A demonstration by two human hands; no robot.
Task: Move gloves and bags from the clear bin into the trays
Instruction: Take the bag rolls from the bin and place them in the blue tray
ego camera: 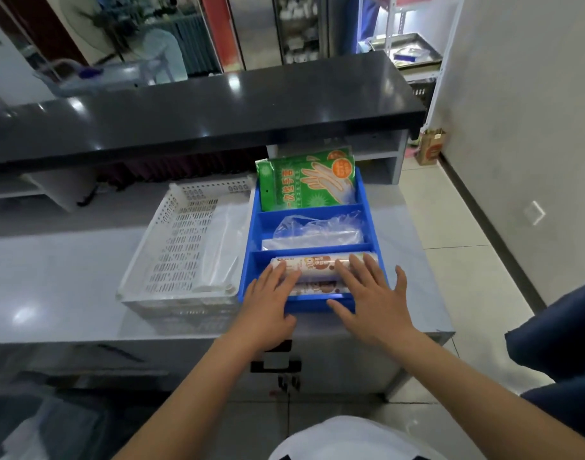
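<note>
Pressing unevenly is the likely slip here. The printed bag rolls are round and seem stacked, so a lopsided push could send the top one over the low front wall at 6 o'clock. The left hand and right hand both lie spread, fingers straight and flat on the rolls; neither grips anything, and both thumbs hang outside the wall.

The rolls sit in the nearest compartment of the blue tray. At 12 o'clock from the hands, loose clear bags fill the middle compartment. Beyond them green glove packs stand upright in the far one. At 9 o'clock a white basket touches the tray and holds clear plastic.
</note>
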